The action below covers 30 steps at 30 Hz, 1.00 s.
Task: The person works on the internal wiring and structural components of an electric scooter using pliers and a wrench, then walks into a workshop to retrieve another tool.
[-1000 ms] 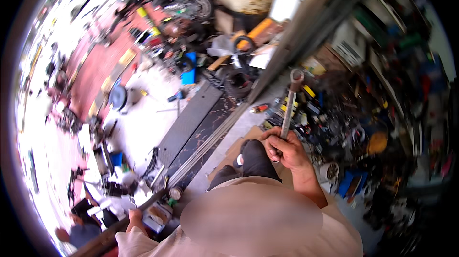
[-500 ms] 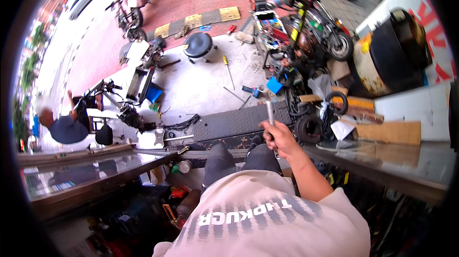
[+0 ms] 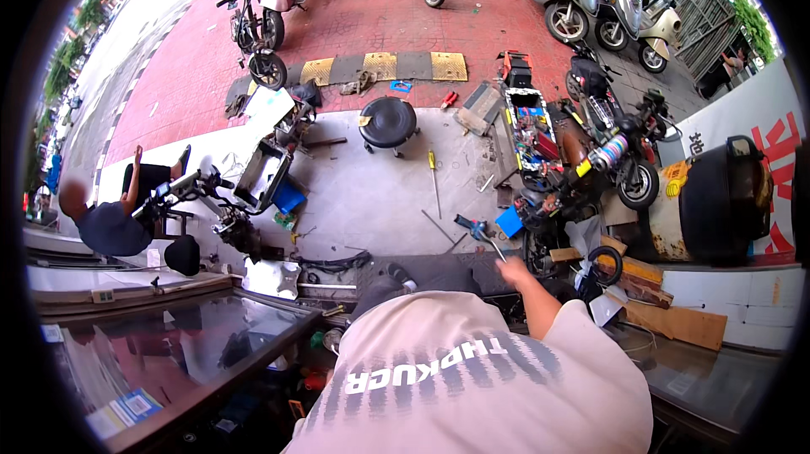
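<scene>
My right hand (image 3: 513, 272) reaches forward on the right, fingers closed round a silver metal rod (image 3: 496, 249). The rod points up and left, and its exact kind cannot be made out. In the picture, its tip is near a dark blue tool (image 3: 469, 224) lying on the pale floor. Just right of that is a bright blue box-like piece (image 3: 510, 221) beside the vehicle parts. A long screwdriver (image 3: 433, 169) with a yellow handle lies farther ahead. My left hand is out of view, hidden below my torso or outside the picture.
A round black stool (image 3: 388, 122) stands ahead. An opened scooter body (image 3: 531, 137) and a motorbike are on the right, near wood boards (image 3: 679, 319). Glass-topped counters (image 3: 177, 353) flank me. A seated person (image 3: 110, 222) is at left, beside a partly stripped scooter.
I have moved forward past the counters toward the work floor. My right hand still grips the rod, now lower and pointing farther ahead. The view has tilted up, showing more parked scooters.
</scene>
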Available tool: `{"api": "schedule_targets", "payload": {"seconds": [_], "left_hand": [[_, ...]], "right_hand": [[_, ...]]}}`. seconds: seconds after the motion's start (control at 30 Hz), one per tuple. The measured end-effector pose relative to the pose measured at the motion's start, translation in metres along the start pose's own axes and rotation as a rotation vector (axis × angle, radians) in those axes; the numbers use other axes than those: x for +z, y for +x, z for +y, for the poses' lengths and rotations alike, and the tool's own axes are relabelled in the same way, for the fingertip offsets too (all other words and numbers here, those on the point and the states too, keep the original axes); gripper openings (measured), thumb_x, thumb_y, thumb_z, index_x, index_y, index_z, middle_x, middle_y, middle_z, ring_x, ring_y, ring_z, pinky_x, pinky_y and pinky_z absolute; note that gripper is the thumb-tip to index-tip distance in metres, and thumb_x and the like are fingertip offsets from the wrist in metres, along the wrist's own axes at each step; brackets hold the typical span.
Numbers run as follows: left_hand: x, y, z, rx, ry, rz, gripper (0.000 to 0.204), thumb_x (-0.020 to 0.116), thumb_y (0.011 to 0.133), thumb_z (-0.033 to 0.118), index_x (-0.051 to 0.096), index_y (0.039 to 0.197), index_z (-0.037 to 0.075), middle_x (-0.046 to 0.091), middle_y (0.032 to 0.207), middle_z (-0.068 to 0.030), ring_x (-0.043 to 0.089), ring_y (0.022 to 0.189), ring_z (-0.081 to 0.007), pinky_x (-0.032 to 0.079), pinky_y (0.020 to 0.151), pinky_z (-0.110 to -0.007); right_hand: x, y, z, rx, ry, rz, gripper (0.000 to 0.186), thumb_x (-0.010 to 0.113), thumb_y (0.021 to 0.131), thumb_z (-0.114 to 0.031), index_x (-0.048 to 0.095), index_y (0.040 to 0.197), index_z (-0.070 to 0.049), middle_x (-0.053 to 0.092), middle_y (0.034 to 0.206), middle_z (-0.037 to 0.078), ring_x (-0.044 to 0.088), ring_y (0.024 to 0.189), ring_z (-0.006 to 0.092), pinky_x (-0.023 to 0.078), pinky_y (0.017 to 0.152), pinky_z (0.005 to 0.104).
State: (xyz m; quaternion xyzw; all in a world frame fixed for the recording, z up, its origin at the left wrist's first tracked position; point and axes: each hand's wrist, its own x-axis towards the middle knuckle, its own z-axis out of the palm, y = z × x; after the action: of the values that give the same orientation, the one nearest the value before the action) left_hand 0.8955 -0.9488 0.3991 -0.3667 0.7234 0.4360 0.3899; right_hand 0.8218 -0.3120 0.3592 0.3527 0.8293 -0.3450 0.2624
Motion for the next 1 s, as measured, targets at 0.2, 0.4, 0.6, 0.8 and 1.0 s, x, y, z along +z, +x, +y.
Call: {"api": "schedule_targets", "payload": {"seconds": [0.2, 0.4, 0.6, 0.8, 1.0], "left_hand": [[-0.116, 0.069, 0.189, 0.131, -0.271, 0.094, 0.039, 0.045, 0.109, 0.035, 0.066, 0.100, 0.004, 0.057, 0.064, -0.0051, 0.049, 0.047, -0.0161, 0.037, 0.041, -0.033], [-0.147, 0.189, 0.404, 0.014, -0.222, 0.058, 0.038, 0.046, 0.108, 0.037, 0.065, 0.106, 0.004, 0.053, 0.061, -0.0050, 0.044, 0.045, -0.0157, 0.034, 0.042, -0.032], [-0.129, 0.306, 0.518, 0.245, 0.472, -0.132, 0.034, 0.053, 0.103, 0.034, 0.067, 0.096, 0.004, 0.063, 0.067, -0.0098, 0.060, 0.057, -0.0233, 0.047, 0.051, -0.040], [-0.100, 0.376, 0.726, 0.149, 0.331, -0.171, 0.027, 0.059, 0.099, 0.029, 0.066, 0.091, 0.004, 0.060, 0.065, -0.0079, 0.057, 0.053, -0.0211, 0.044, 0.048, -0.038], [-0.082, 0.493, 0.974, 0.302, 0.559, -0.284, 0.022, 0.065, 0.095, 0.025, 0.065, 0.087, 0.004, 0.058, 0.063, -0.0060, 0.054, 0.049, -0.0188, 0.042, 0.044, -0.036]], "right_hand": [[0.029, -0.066, 0.101, 0.695, 0.413, -0.221, 0.013, 0.072, 0.077, -0.008, 0.068, 0.067, -0.001, 0.067, 0.066, 0.013, 0.064, 0.054, 0.0274, 0.050, 0.050, 0.0454], [0.059, -0.033, 0.002, 0.301, 0.062, -0.519, 0.038, 0.067, 0.092, -0.034, 0.074, 0.118, -0.007, 0.073, 0.116, 0.020, 0.070, 0.109, 0.0353, 0.052, 0.093, 0.0453], [0.023, 0.207, -0.165, 0.383, 0.375, -0.010, 0.021, 0.062, 0.086, -0.013, 0.073, 0.080, 0.004, 0.068, 0.067, 0.015, 0.067, 0.058, 0.0315, 0.049, 0.053, 0.0494], [-0.212, 0.325, -0.458, 0.131, 0.948, 0.060, 0.023, 0.055, 0.105, -0.021, 0.058, 0.099, 0.001, 0.060, 0.069, 0.011, 0.064, 0.053, 0.0256, 0.053, 0.047, 0.0412], [-0.210, 0.422, -0.559, 0.138, 1.051, 0.054, 0.022, 0.056, 0.104, -0.020, 0.059, 0.098, 0.000, 0.065, 0.070, 0.013, 0.069, 0.057, 0.0253, 0.052, 0.046, 0.0390]]}}
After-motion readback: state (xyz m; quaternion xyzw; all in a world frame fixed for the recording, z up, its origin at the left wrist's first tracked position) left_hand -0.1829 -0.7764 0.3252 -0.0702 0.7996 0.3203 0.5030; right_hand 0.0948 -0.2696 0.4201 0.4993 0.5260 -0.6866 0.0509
